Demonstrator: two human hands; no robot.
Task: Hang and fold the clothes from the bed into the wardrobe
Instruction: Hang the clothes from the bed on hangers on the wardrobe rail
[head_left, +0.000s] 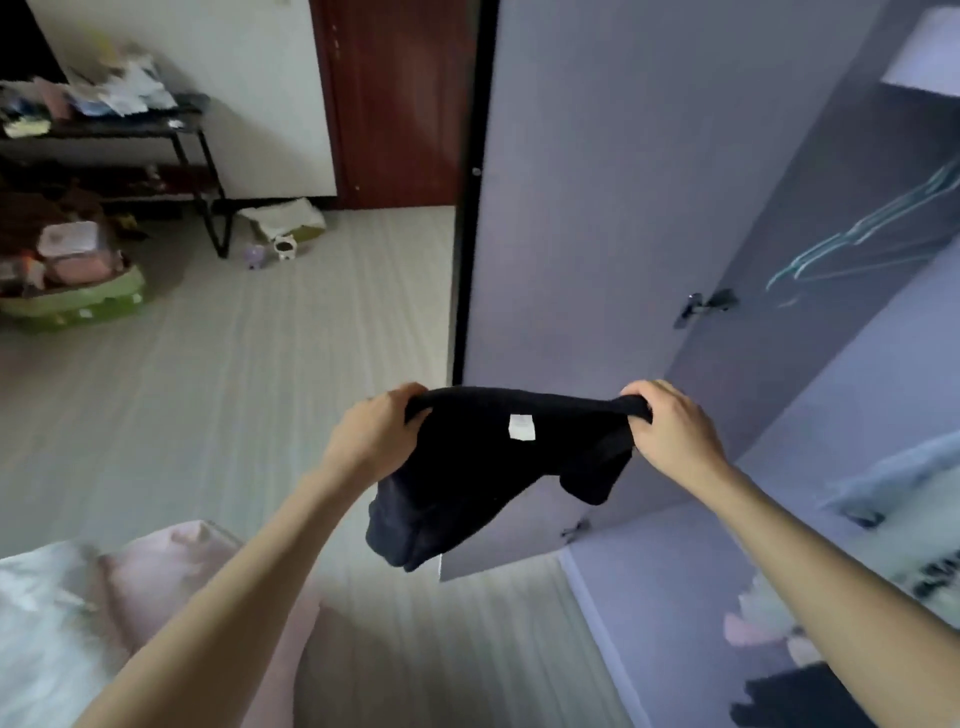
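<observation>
Item: black garment (498, 467), held in the air between both hands, above the pale striped floor (260, 415) and in front of the open wardrobe door (597, 208). A small white label (521, 427) shows near its upper edge; the cloth sags between the hands, one bunched lobe hanging lower on the left, a shorter one on the right. Left hand (371, 441): fingers curled and clamped round the garment's upper left end. Right hand (667, 428): fingers curled and clamped round the upper right end, cloth bunched under the thumb. Both forearms bare, reaching forward. Wardrobe (831, 415): lavender, to the right, its interior blurred; teal hangers (857, 244) on a rail inside at upper right, pale folded cloth on a shelf below, dark cloth near the bottom right corner of the view. Bed (78, 613): bottom left corner of the view, white and pink bedding. Background: dark metal table (130, 127) with clutter along its top, against the far wall at upper left; green tub (78, 301) of oddments on the floor beneath; brown door (400, 104) beyond.
</observation>
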